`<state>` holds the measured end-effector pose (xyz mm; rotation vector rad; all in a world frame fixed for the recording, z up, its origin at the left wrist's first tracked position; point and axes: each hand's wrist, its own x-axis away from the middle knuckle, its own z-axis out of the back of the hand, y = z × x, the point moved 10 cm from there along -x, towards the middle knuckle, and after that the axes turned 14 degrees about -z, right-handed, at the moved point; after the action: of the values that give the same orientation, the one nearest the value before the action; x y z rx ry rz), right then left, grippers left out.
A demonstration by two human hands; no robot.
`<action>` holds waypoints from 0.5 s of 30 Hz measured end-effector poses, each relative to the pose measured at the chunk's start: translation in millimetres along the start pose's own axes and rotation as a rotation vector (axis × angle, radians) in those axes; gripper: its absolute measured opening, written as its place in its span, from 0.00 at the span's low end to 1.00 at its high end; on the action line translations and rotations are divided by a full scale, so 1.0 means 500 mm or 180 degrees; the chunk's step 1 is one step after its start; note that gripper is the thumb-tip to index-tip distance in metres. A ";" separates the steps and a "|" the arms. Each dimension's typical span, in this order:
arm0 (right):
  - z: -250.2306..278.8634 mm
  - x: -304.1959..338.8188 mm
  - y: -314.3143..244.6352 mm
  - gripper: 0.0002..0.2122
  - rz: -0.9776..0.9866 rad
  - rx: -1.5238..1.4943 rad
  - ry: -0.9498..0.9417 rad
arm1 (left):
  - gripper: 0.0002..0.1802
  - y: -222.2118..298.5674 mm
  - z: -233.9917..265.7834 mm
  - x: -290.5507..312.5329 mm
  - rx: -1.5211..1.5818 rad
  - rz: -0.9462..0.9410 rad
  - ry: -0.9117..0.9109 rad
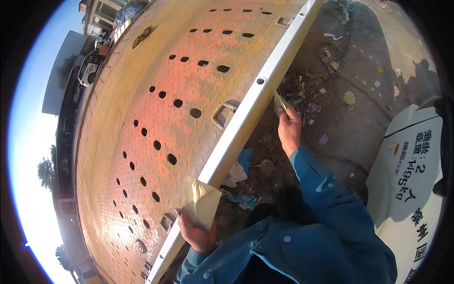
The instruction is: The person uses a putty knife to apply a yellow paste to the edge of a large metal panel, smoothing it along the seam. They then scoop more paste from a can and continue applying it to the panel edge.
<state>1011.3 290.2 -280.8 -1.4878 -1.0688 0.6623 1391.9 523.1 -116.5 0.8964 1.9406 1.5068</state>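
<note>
A long white edge rail [236,132] runs diagonally along the side of a diamond-plate truck deck [127,90]. My left hand [196,235] grips a creased pale-yellow sheet [202,206] at the rail's near stretch; the sheet laps over the rail's top and outer side. Farther up, beside the rail's outer face, my right hand [289,130] pinches a narrow pale-yellow piece [279,101] between thumb and fingers. Whether the two pale pieces are joined along the rail's side cannot be told.
Oval holes and recessed tie-down rings [224,115] dot the deck. Scraps, blue plastic [245,161] and a hose or cable lie on the littered ground right of the rail. A white vehicle panel with black lettering [402,165] stands close on my right.
</note>
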 end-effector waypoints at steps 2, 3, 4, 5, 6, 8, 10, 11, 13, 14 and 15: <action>-0.029 0.008 -0.023 0.18 0.0178 0.0023 0.0006 | 0.21 0.009 0.031 0.001 -0.0217 -0.0170 0.0021; -0.047 0.034 -0.025 0.18 0.0218 0.0025 0.0051 | 0.20 0.012 0.048 -0.001 -0.0344 -0.0250 0.0026; -0.062 0.063 -0.028 0.18 0.0265 0.0030 0.0105 | 0.20 0.011 0.074 -0.003 -0.0498 -0.0317 0.0035; -0.085 0.098 -0.030 0.19 0.0358 0.0224 0.0070 | 0.21 0.014 0.091 -0.006 -0.0580 -0.0397 0.0017; -0.105 0.142 -0.032 0.20 0.0453 0.0415 0.0042 | 0.21 0.018 0.106 -0.008 -0.0662 -0.0478 0.0004; -0.138 0.234 -0.020 0.21 0.0596 0.0605 -0.0013 | 0.23 0.027 0.116 -0.009 -0.0529 -0.0486 -0.0057; -0.173 0.326 -0.008 0.25 0.0635 0.0651 -0.0134 | 0.24 0.041 0.121 -0.006 -0.0069 -0.0224 0.0084; -0.188 0.368 -0.001 0.27 0.0641 0.0678 -0.0184 | 0.24 0.043 0.128 -0.003 0.0240 -0.0026 0.0191; -0.210 0.449 0.007 0.28 0.0729 0.0818 -0.0255 | 0.24 0.040 0.181 -0.016 0.0148 -0.0107 -0.0074; -0.219 0.483 0.016 0.29 0.0727 0.0857 -0.0241 | 0.25 0.043 0.200 -0.021 0.0100 -0.0151 -0.0223; -0.227 0.516 0.024 0.29 0.0744 0.0895 -0.0311 | 0.25 0.042 0.212 -0.022 0.0280 -0.0088 -0.0284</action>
<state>1223.4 468.7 -228.7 -1.3551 -0.8402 1.0158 1481.4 584.5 -122.1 0.9542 1.9591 1.3518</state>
